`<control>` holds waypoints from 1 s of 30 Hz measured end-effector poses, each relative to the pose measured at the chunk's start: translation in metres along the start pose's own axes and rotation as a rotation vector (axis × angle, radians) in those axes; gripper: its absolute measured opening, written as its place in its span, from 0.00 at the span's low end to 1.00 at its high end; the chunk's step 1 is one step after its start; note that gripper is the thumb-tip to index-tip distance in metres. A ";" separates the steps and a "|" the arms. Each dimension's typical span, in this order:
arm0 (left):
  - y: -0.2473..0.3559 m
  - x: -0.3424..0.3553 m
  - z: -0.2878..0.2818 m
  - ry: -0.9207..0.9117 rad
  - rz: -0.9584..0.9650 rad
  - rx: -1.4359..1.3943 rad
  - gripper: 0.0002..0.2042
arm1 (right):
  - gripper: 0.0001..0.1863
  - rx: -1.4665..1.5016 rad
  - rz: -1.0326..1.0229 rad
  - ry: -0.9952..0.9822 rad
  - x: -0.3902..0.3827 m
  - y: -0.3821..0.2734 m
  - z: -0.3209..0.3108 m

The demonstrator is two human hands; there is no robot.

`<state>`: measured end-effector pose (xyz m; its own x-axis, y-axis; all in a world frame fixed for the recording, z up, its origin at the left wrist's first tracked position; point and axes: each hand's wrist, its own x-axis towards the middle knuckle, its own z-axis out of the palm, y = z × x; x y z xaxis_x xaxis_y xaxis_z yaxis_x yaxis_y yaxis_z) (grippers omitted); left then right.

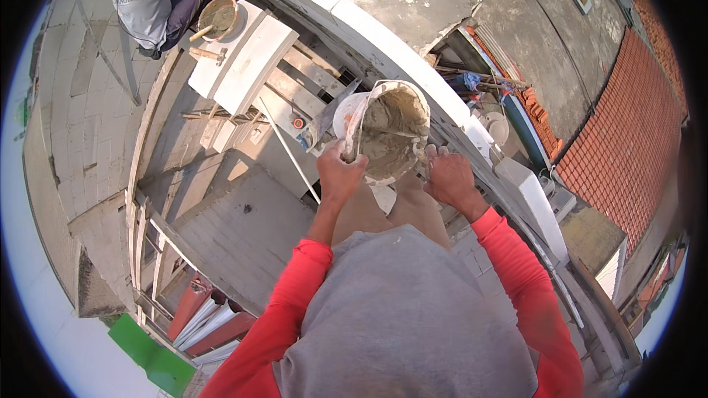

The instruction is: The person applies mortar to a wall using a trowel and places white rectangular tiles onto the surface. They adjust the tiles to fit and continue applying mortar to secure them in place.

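Observation:
A white bucket [345,112] of wet grey mortar [387,136] is in front of my legs, its mouth facing up toward me. A thin bar, smeared with mortar, crosses the mouth. My left hand [341,175] is closed on the bucket at its near left rim. At the near right side of the bucket, my right hand [451,179] has its fingers curled inward, close against the rim. What those fingers hold is hidden; a small dark edge shows beside them.
Pale blocks [254,63] bear a hammer [209,54] and another mortar bucket [221,18]. A person [147,7] sits beside them, far left. A white wall top [383,44] runs diagonally past my bucket. Red roof tiles [616,140] lie right; a pale pole [289,149] leans left.

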<state>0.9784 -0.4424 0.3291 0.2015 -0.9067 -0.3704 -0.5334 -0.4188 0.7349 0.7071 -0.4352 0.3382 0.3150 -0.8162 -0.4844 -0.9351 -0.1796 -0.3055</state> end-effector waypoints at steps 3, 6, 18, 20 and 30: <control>0.003 -0.001 0.005 0.022 0.007 -0.031 0.23 | 0.27 -0.004 0.079 -0.032 0.007 -0.010 0.000; 0.006 0.000 0.011 0.025 0.011 -0.122 0.23 | 0.27 0.015 -0.014 -0.089 0.003 -0.018 0.002; 0.023 -0.025 0.024 0.038 0.070 -0.151 0.22 | 0.23 0.126 0.107 -0.182 -0.009 -0.024 0.021; 0.020 -0.031 0.025 0.014 0.059 -0.054 0.22 | 0.24 0.213 0.109 -0.209 -0.013 -0.023 0.031; -0.009 -0.034 0.034 -0.110 -0.143 -0.141 0.15 | 0.25 0.288 0.263 -0.096 -0.062 0.022 0.037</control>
<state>0.9487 -0.4058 0.3160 0.1721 -0.8298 -0.5308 -0.3840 -0.5527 0.7396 0.6733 -0.3684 0.3312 0.0972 -0.7564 -0.6468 -0.9062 0.2014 -0.3718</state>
